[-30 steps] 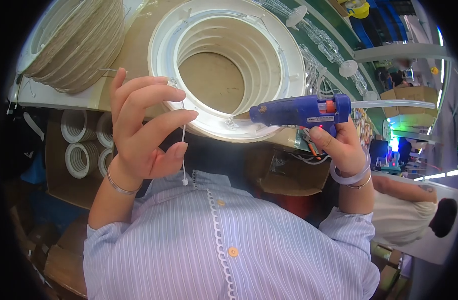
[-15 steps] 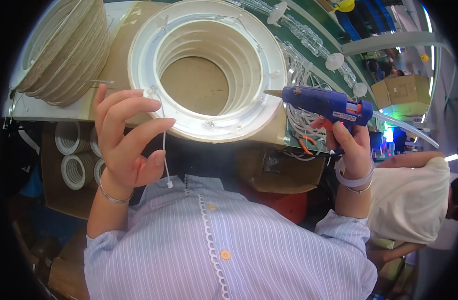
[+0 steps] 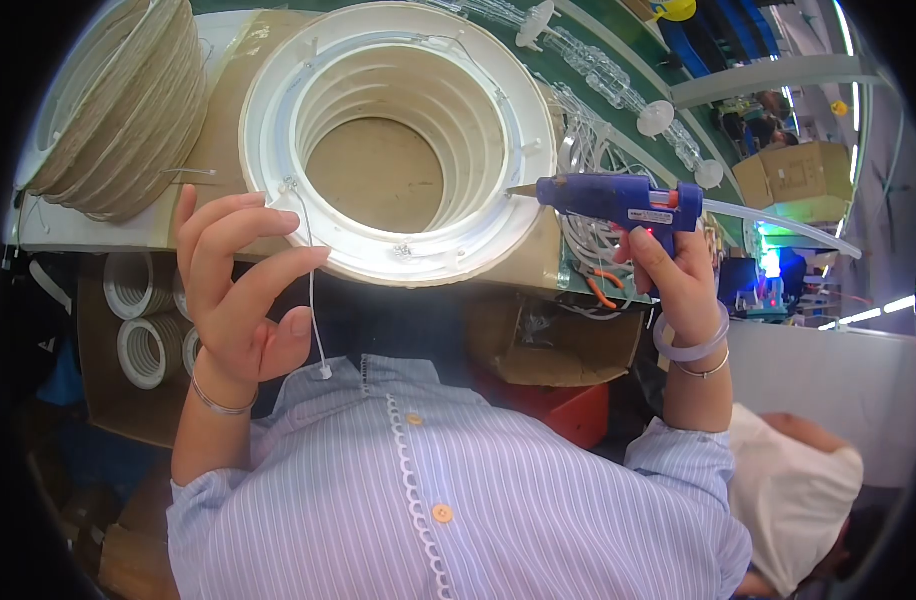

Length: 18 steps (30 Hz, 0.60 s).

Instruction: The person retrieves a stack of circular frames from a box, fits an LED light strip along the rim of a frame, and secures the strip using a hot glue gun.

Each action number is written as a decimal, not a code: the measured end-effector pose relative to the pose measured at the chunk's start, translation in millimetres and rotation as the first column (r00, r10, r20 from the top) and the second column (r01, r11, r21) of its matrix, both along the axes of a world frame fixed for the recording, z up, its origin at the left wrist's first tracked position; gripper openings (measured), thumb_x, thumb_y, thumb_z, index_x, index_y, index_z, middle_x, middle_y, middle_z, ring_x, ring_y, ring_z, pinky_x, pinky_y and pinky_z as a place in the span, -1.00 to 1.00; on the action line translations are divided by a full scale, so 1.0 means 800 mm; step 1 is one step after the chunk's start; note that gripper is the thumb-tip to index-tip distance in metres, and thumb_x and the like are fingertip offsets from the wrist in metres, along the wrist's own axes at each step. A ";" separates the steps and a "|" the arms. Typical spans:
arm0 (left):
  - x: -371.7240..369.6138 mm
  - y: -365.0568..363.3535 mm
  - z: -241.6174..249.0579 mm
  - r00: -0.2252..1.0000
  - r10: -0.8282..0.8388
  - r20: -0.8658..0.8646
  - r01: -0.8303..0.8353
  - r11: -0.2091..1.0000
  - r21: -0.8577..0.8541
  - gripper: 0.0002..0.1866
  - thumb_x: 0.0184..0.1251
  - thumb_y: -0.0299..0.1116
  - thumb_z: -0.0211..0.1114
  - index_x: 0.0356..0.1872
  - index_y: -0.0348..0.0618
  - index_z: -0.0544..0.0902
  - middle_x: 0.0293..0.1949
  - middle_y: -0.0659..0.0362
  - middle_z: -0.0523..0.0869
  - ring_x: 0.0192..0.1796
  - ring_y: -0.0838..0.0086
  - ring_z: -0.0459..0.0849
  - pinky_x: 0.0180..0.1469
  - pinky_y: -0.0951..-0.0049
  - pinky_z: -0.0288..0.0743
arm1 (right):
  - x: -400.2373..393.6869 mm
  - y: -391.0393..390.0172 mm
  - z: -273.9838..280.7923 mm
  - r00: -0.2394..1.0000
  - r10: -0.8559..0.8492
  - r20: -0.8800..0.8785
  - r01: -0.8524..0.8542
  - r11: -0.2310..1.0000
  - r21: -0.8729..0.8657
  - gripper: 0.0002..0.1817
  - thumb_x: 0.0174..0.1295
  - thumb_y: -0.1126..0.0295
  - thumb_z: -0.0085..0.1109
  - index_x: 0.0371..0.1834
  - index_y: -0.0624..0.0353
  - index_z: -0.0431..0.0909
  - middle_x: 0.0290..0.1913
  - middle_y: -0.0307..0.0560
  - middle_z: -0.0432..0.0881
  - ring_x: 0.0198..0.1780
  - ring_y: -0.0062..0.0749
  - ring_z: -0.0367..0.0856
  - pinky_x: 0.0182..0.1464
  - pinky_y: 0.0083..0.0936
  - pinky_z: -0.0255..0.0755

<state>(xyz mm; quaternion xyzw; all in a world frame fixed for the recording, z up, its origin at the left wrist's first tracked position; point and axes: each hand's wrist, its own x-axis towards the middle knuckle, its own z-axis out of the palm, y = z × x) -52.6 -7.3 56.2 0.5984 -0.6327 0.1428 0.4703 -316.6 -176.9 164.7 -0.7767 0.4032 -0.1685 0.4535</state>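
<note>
A white ring-shaped lamp part (image 3: 268, 130) stands on the bench, with a clear strip and small component clusters around its upper face. My left hand (image 3: 240, 290) is at its front left rim, fingers spread and curved, fingertips at or just over the rim. A thin white cable (image 3: 313, 300) with a small white connector hangs down from the ring beside these fingers. My right hand (image 3: 680, 275) is wrapped round the handle of a blue hot glue gun (image 3: 603, 197). The gun points left, its nozzle over the ring's right side; whether the tip touches cannot be seen.
A cord-wound drum (image 3: 128, 115) stands at the left. Clear plastic stems (image 3: 603, 70), tangled white cables (image 3: 588, 220) and orange-handled pliers (image 3: 603, 290) lie at right. Below are a box of white rings (image 3: 143, 350) and an open carton (image 3: 548, 345). A person in a light shirt (image 3: 793, 490) is at lower right.
The whole view has shifted slightly, with the ring and hands now farther left. The glue gun's nozzle sits marginally farther over the ring. The person at right has moved lower.
</note>
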 end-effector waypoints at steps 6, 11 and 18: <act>0.001 -0.001 -0.001 1.000 -0.002 0.004 0.002 1.000 -0.004 -0.65 0.14 -0.04 -0.02 -0.42 -0.03 0.63 -0.26 0.17 0.54 -0.10 0.25 0.46 0.23 0.16 0.00 | 0.003 0.002 0.007 0.999 -0.033 -0.038 0.033 0.999 0.005 -0.75 0.16 0.34 0.05 -0.14 0.21 0.39 -0.52 -0.23 0.49 -0.66 -0.77 0.29 -0.62 -0.84 0.14; 0.000 -0.001 -0.001 1.000 -0.002 0.009 0.003 1.000 -0.010 -0.66 0.14 -0.05 -0.03 -0.42 -0.03 0.63 -0.25 0.17 0.53 -0.09 0.25 0.46 0.23 0.16 0.00 | -0.001 -0.002 0.015 0.993 -0.073 -0.095 0.076 0.997 0.023 -0.74 0.14 0.31 0.07 -0.15 0.19 0.40 -0.54 -0.25 0.48 -0.66 -0.77 0.29 -0.63 -0.85 0.13; 0.001 0.001 -0.001 1.000 -0.014 0.013 0.014 1.000 -0.004 -0.67 0.14 -0.09 -0.05 -0.41 -0.04 0.62 -0.24 0.16 0.52 -0.06 0.25 0.44 0.24 0.16 -0.02 | 0.000 -0.009 0.024 0.983 -0.051 -0.175 0.060 0.997 0.046 -0.67 0.11 0.30 0.12 -0.08 0.18 0.38 -0.54 -0.28 0.46 -0.65 -0.78 0.30 -0.64 -0.86 0.12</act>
